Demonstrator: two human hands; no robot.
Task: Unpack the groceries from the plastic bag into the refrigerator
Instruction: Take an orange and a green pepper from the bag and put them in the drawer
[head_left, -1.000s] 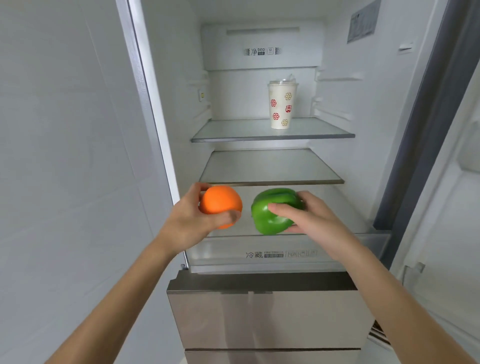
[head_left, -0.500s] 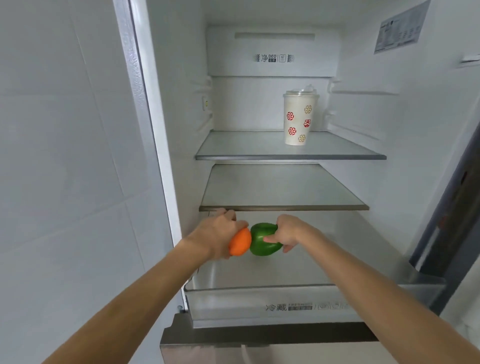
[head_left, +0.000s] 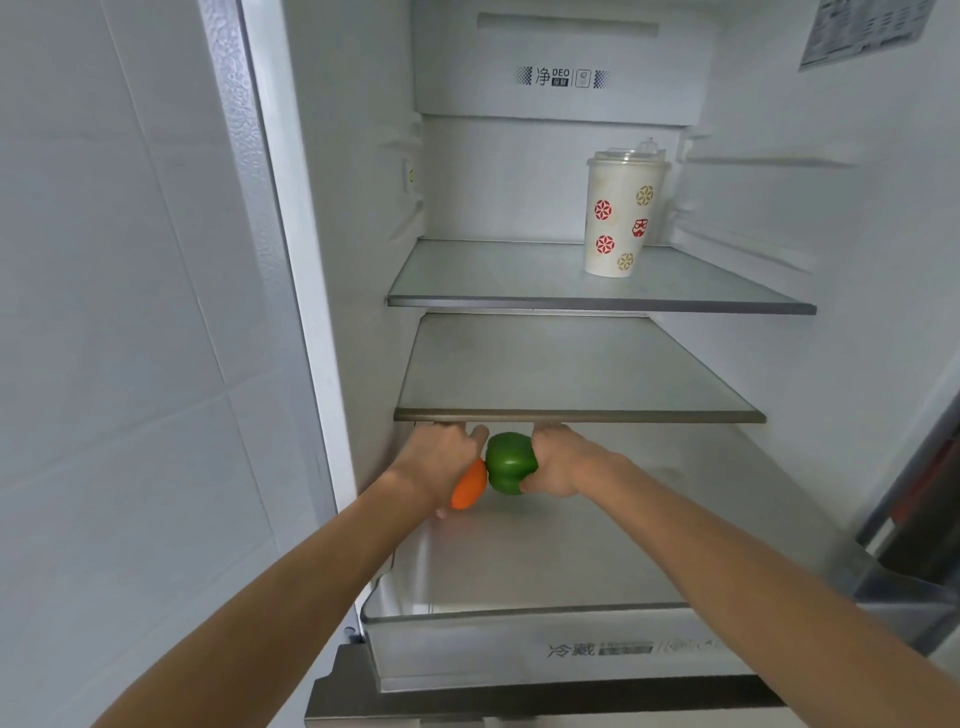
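Both my arms reach into the open refrigerator, under its middle glass shelf (head_left: 576, 414). My left hand (head_left: 441, 462) wraps an orange (head_left: 469, 487), mostly hidden by my fingers. My right hand (head_left: 558, 462) grips a green bell pepper (head_left: 509, 462). The two items touch side by side just above the floor of the lowest compartment (head_left: 545, 561). I cannot tell whether they rest on it. The plastic bag is out of view.
A lidded paper cup (head_left: 621, 213) with red and gold patterns stands on the top shelf (head_left: 597, 304) at the right. The compartment's clear front rim (head_left: 524, 616) runs across below my forearms. A white tiled wall (head_left: 119, 364) is at the left.
Both hands have pushed deeper into the refrigerator with the orange and the pepper, going under the middle shelf. My head has come closer, so the shelves look larger.
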